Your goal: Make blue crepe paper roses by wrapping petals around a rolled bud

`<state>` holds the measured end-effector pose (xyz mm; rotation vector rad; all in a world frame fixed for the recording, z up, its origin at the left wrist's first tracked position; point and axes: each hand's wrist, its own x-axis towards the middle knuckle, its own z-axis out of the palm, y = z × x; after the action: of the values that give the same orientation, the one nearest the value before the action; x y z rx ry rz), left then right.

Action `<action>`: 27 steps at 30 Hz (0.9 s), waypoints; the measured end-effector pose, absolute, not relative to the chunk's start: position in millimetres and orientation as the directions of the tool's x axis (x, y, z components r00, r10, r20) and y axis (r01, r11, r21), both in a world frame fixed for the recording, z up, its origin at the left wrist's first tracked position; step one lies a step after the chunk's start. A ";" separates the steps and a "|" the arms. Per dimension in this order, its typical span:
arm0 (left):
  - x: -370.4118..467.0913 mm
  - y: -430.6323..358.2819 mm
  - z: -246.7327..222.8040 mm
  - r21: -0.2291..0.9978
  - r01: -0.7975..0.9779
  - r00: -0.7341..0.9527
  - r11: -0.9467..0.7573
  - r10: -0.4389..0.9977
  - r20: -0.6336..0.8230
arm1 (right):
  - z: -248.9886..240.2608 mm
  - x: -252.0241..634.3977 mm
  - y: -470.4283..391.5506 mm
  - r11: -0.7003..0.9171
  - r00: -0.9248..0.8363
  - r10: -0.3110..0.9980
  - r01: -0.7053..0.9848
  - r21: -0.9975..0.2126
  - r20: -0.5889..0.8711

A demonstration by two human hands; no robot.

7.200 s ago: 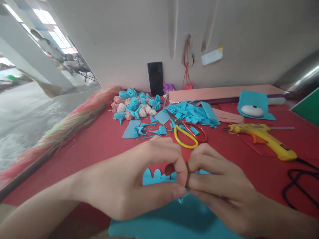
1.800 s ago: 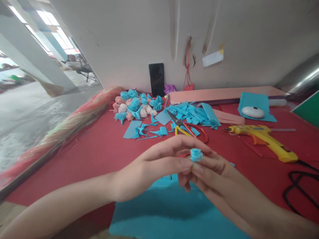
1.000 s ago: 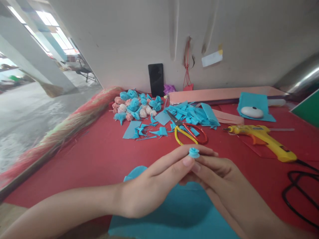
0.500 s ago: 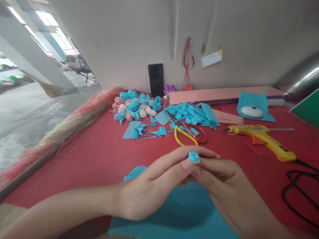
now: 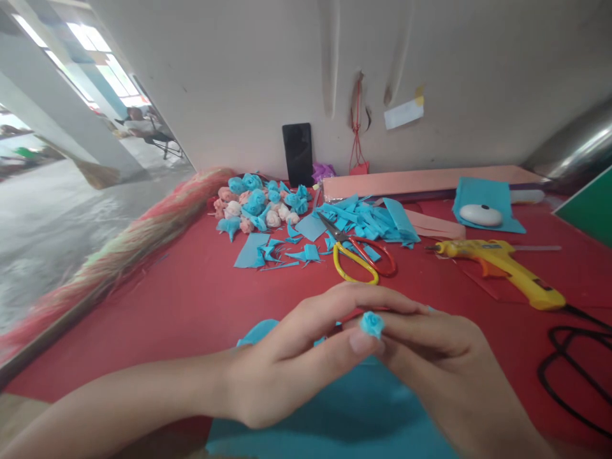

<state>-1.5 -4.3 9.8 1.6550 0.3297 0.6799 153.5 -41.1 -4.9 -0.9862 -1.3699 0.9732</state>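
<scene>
A small blue crepe-paper rose [image 5: 371,324] stands between the fingertips of both hands, above the red table. My left hand [image 5: 301,344] presses its thumb against the rose's near side, while its fingers arch over toward the right. From the other side, my right hand [image 5: 437,357] pinches the rose's base with thumb and forefinger. The base itself is hidden behind the thumbs. Under both hands lies a large blue sheet [image 5: 344,421].
Yellow-and-red-handled scissors [image 5: 356,261] lie beyond the hands, near blue paper strips [image 5: 363,220]. Paper roses [image 5: 255,203] are heaped behind, left of a phone [image 5: 298,155]. On the right lie a yellow glue gun [image 5: 509,264] and its black cable [image 5: 549,376].
The rose has moved slightly down and turned, its top now facing me more. My left fingers have lifted into a higher arch, opening a gap above the thumb.
</scene>
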 end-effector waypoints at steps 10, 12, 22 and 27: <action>-3.6 0.9 6.8 0.815 -0.126 0.650 -0.566 0.574 0.498 | -3.6 160.7 -44.5 0.413 -0.064 0.911 0.165 -0.895 0.408; -3.0 1.5 4.3 0.801 -0.128 0.613 -0.584 0.589 0.527 | -3.2 162.2 -44.1 0.401 -0.081 0.916 0.157 -0.903 0.393; -2.4 4.5 7.2 0.798 -0.165 0.550 -0.580 0.617 0.563 | -4.1 164.8 -45.5 0.566 -0.059 0.824 0.149 -0.811 0.564; -2.1 4.2 8.3 0.777 -0.202 0.531 -0.596 0.600 0.598 | -4.7 173.5 -46.9 0.660 -0.159 0.748 0.276 -0.699 0.644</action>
<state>-2.1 4.2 8.3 1.9018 0.3261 1.1633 173.5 -46.9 -4.7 -0.8327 -1.7313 0.5135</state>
